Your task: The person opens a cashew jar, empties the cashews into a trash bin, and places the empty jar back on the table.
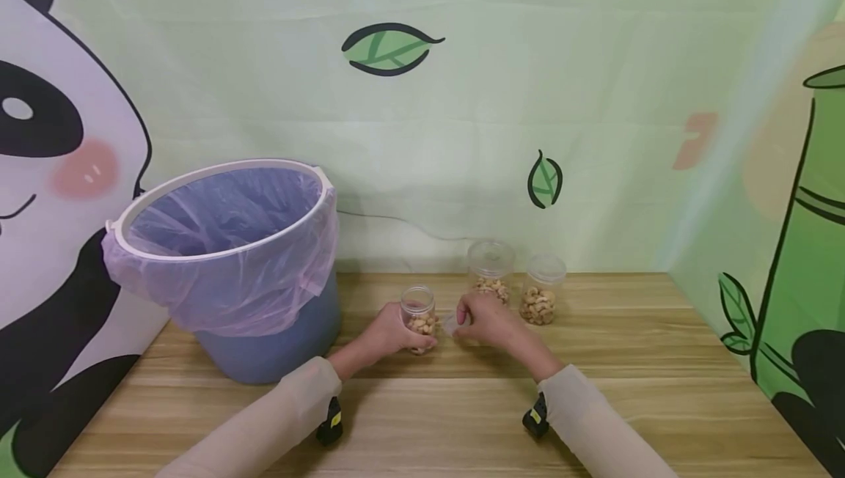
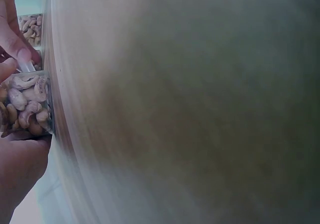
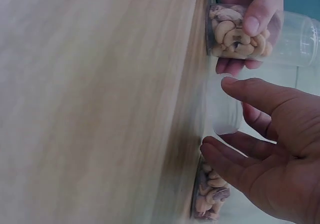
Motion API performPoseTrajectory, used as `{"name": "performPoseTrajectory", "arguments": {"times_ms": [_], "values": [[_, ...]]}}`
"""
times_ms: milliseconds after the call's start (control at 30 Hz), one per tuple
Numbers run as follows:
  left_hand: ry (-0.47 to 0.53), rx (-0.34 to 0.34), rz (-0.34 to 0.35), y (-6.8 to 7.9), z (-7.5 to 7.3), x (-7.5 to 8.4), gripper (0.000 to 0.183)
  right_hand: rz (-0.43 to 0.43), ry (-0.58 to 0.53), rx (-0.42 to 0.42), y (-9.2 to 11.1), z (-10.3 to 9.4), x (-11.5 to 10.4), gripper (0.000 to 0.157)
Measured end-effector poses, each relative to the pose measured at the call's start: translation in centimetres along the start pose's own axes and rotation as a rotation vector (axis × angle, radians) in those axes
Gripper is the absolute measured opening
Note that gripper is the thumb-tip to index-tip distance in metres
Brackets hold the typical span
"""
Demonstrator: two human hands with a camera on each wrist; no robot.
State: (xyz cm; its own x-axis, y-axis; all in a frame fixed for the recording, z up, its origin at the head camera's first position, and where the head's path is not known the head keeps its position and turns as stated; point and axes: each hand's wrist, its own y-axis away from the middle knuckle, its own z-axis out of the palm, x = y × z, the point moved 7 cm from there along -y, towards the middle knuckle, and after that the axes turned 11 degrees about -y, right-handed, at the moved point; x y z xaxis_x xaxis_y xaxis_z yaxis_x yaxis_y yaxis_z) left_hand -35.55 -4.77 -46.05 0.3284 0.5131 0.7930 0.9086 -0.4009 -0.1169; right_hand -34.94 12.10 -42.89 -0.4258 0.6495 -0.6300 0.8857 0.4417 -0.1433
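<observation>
Left hand (image 1: 388, 331) grasps an uncapped clear jar (image 1: 420, 319) of cashews, upright on the wooden table (image 1: 422, 419). Right hand (image 1: 490, 320) pinches a clear lid (image 3: 224, 106) by its edge — just beside that jar, near two capped cashew jars (image 1: 541, 298).

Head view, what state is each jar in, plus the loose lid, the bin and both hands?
Left jar: upright, uncapped, partly filled with cashews
Middle jar: upright, apparently lidded, cashews inside
Right jar: upright, apparently lidded, cashews inside
Lid: off, held beside the left jar
Bin: open, lined with a bag
Left hand: gripping the left jar
Right hand: pinching the lid
</observation>
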Motion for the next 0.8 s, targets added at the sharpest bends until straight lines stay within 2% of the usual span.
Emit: {"name": "performPoseTrajectory", "arguments": {"times_ms": [167, 400, 633, 800], "values": [[0.013, -0.004, -0.012, 0.1, 0.1, -0.2, 0.044, 0.01, -0.02, -0.005, 0.2, 0.3, 0.5, 0.023], [0.009, 0.0, -0.015, 0.0, 0.2, -0.3, 0.048, 0.027, -0.025, -0.011, 0.2, 0.7, 0.9, 0.054], [0.019, 0.005, -0.011, -0.2, 0.3, -0.6, 0.046, 0.04, 0.021, -0.063, -0.2, 1.1, 0.7, 0.052], [0.004, 0.004, -0.01, -0.2, 0.1, -0.4, 0.045, 0.05, 0.042, -0.044, -0.4, 1.1, 0.5, 0.051]]}}
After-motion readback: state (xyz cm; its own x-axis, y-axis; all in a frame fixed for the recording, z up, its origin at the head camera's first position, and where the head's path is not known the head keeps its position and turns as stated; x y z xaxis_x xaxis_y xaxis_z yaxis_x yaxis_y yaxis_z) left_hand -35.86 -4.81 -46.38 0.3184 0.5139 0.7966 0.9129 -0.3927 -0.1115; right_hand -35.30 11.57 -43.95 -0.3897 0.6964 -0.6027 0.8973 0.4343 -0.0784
